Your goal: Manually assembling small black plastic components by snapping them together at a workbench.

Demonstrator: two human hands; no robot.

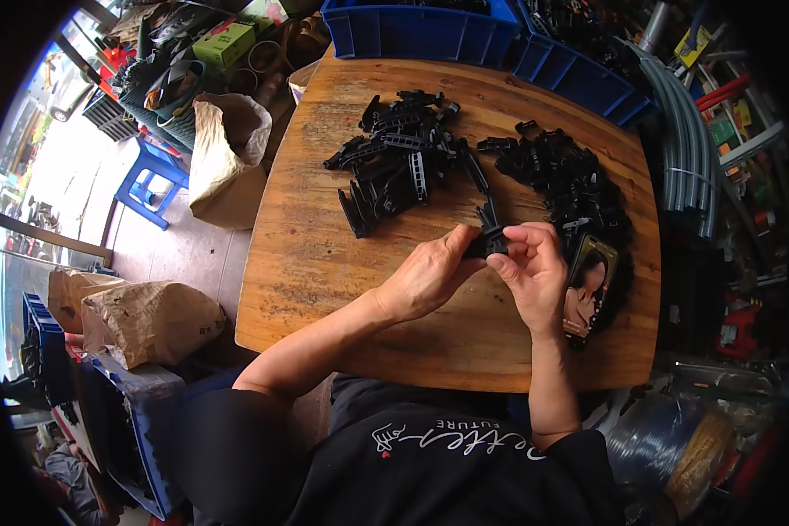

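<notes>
My left hand (430,276) and my right hand (533,267) meet over the middle of a wooden table (324,263), both pinching one small black plastic part (493,235) between the fingertips. Behind the hands lies a heap of long black plastic strips (394,158). To the right is a second heap of smaller black plastic parts (570,175). A phone (590,285) with a picture on its screen lies just right of my right hand, touching that heap.
Two blue plastic crates (421,31) (579,74) stand at the table's far edge. Brown paper sacks (223,158) (145,320) and a blue stool (153,180) are on the floor to the left. Grey corrugated tubes (688,149) run along the right side.
</notes>
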